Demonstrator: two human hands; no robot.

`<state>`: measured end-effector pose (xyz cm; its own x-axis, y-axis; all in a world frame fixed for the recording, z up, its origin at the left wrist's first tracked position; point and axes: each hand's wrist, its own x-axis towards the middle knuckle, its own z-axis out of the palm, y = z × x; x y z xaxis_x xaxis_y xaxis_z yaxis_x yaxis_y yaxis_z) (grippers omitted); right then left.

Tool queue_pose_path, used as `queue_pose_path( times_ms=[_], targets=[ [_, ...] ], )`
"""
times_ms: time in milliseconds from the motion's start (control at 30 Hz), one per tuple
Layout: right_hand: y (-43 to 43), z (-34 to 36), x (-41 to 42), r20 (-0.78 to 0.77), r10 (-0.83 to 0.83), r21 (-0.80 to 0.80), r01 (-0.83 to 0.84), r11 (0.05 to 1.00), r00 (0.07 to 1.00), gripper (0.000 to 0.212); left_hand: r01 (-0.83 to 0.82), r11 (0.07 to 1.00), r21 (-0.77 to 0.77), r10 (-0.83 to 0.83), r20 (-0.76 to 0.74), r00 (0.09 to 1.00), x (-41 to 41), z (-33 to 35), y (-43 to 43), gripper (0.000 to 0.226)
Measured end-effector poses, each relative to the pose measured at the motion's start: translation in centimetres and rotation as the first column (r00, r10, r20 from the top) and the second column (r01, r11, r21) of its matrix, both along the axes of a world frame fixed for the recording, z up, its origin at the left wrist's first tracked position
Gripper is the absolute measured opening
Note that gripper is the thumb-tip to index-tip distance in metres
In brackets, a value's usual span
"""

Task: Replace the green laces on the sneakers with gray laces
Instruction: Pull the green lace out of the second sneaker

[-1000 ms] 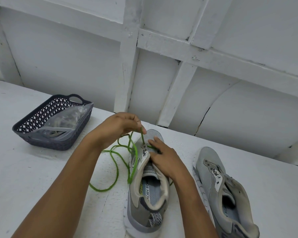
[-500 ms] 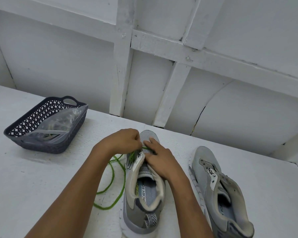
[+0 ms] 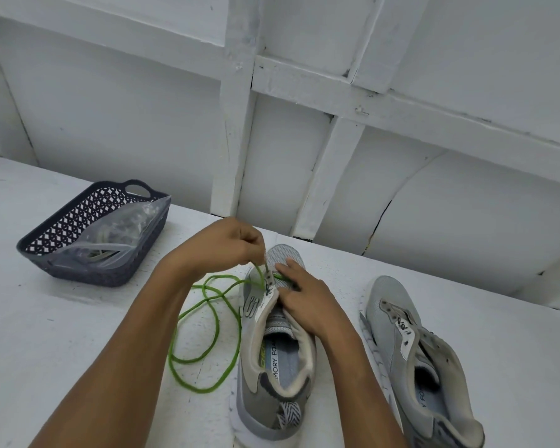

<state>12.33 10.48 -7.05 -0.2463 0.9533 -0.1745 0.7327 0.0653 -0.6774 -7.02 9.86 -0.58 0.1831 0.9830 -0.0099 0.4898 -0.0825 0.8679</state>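
White painted table (image 3: 62, 334) carries everything, with a dark latticed basket (image 3: 88, 273) at its far left holding a clear plastic bag (image 3: 117, 240) of what look like the gray laces. Two gray sneakers lie side by side, toes pointing away. The right sneaker (image 3: 417, 367) shows bare eyelets and the left sneaker (image 3: 272, 383) sits under both hands. The right hand (image 3: 307, 295) lies with fairly straight fingers over its tongue, pinning it down. The left hand (image 3: 227, 247) pinches the green lace (image 3: 204, 347) just above the last eyelets by the toe, and the rest of it trails in loose loops on the table. Light and limp, the lace should slide freely. It is best held close to the eyelet, since a long pull could snag it or drag the shoe.
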Motion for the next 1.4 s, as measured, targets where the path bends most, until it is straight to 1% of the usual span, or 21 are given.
queue_pose_path(
  times_ms=[67, 233, 300, 333, 367, 400, 467, 500, 567, 600, 633, 667, 700, 733, 833, 933, 1000, 1067, 1200, 1267, 1400],
  targets=[
    [0.0, 0.0, 0.0, -0.003, -0.003, 0.002, 0.003, 1.000, 1.000, 0.053, 0.045, 0.999, -0.001, -0.045, 0.090, 0.995, -0.2, 0.5, -0.4, 0.009],
    [0.0, -0.1, 0.1, -0.010, -0.005, 0.001, 0.005, 1.000, 1.000, 0.054, 0.087, 0.992, 0.092, -0.113, 0.327, 0.938, -0.9, 1.1, -1.0, 0.011],
    [0.1, -0.2, 0.1, -0.006, -0.005, -0.001, 0.005, 1.000, 1.000, 0.054, 0.115, 0.992, 0.054, -0.127, 0.461, 0.878, -0.9, 1.1, -1.0, 0.010],
    [0.1, -0.2, 0.1, -0.005, -0.005, -0.002, 0.005, 1.000, 1.000, 0.054, 0.117, 0.993, 0.012, -0.106, 0.515, 0.850, -0.8, 1.1, -0.9, 0.009],
    [0.1, -0.2, 0.0, -0.003, -0.003, -0.004, 0.003, 1.000, 1.000, 0.054, 0.100, 0.994, -0.034, -0.067, 0.537, 0.841, -0.6, 1.0, -0.8, 0.008],
    [0.1, -0.2, 0.0, 0.001, -0.001, -0.005, 0.001, 1.000, 1.000, 0.054, 0.073, 0.995, -0.072, -0.025, 0.524, 0.851, -0.5, 0.9, -0.6, 0.009],
    [0.1, -0.2, 0.0, 0.009, 0.000, -0.004, 0.000, 1.000, 1.000, 0.054, 0.003, 0.995, -0.104, 0.040, 0.404, 0.914, -0.1, 0.3, -0.1, 0.019],
    [0.1, -0.1, 0.0, 0.010, 0.000, -0.003, 0.000, 1.000, 1.000, 0.054, -0.028, 0.995, -0.098, 0.057, 0.299, 0.952, 0.1, -0.1, 0.1, 0.023],
    [0.0, 0.0, 0.0, 0.010, 0.000, -0.004, 0.000, 1.000, 1.000, 0.054, -0.053, 0.996, -0.067, 0.053, 0.001, 0.999, 0.3, -1.2, 0.5, 0.020],
    [0.0, 0.0, -0.1, 0.010, 0.001, -0.005, -0.001, 1.000, 1.000, 0.054, -0.041, 0.997, -0.059, 0.031, -0.156, 0.987, 0.4, -1.7, 0.8, 0.014],
    [0.0, 0.1, -0.1, 0.010, 0.002, -0.006, -0.001, 1.000, 1.000, 0.054, -0.021, 0.998, -0.062, 0.002, -0.292, 0.957, 0.6, -2.2, 0.9, 0.009],
    [-0.1, 0.1, -0.1, 0.009, 0.002, -0.007, -0.002, 1.000, 1.000, 0.053, 0.001, 0.998, -0.069, -0.029, -0.393, 0.919, 0.8, -2.4, 0.9, 0.007],
    [-0.1, 0.2, -0.1, 0.008, 0.001, -0.007, -0.001, 1.000, 1.000, 0.053, 0.024, 0.997, -0.073, -0.054, -0.455, 0.889, 1.1, -2.5, 0.9, 0.007],
    [-0.1, 0.2, -0.2, 0.010, 0.001, -0.006, 0.000, 1.000, 1.000, 0.053, 0.041, 0.997, -0.066, -0.068, -0.485, 0.872, 1.2, -2.5, 0.9, 0.006],
    [-0.1, 0.2, -0.1, 0.021, 0.003, -0.004, -0.003, 1.000, 1.000, 0.053, 0.054, 0.998, -0.024, -0.059, -0.502, 0.863, 1.0, -2.0, 0.7, 0.008],
    [-0.2, 0.2, -0.1, 0.016, 0.000, -0.007, 0.000, 1.000, 1.000, 0.053, 0.042, 0.997, -0.070, -0.073, -0.538, 0.840, 0.4, -1.5, 0.5, 0.010],
    [-0.2, 0.3, -0.2, 0.019, 0.003, -0.008, -0.003, 1.000, 1.000, 0.053, 0.041, 0.994, -0.102, -0.090, -0.543, 0.835, 0.2, -1.2, 0.2, 0.016],
    [-0.2, 0.3, -0.2, 0.021, 0.003, -0.008, -0.003, 1.000, 1.000, 0.053, 0.046, 0.992, -0.121, -0.104, -0.535, 0.838, 0.1, -0.9, 0.1, 0.016],
    [-0.2, 0.4, -0.2, 0.028, 0.005, -0.003, -0.005, 1.000, 1.000, 0.053, -0.009, 0.994, -0.108, -0.046, -0.499, 0.865, -0.5, -0.2, 0.0, 0.020],
    [-0.3, 0.5, -0.3, 0.022, 0.000, -0.006, 0.000, 1.000, 1.000, 0.053, -0.005, 0.993, -0.114, -0.050, -0.480, 0.876, -0.5, 0.0, -0.2, 0.022],
    [-0.6, 0.7, -0.3, 0.016, 0.000, -0.017, 0.000, 1.000, 1.000, 0.052, -0.026, 0.993, -0.112, -0.032, -0.490, 0.871, -0.7, 0.6, -0.6, 0.024]
  ],
)
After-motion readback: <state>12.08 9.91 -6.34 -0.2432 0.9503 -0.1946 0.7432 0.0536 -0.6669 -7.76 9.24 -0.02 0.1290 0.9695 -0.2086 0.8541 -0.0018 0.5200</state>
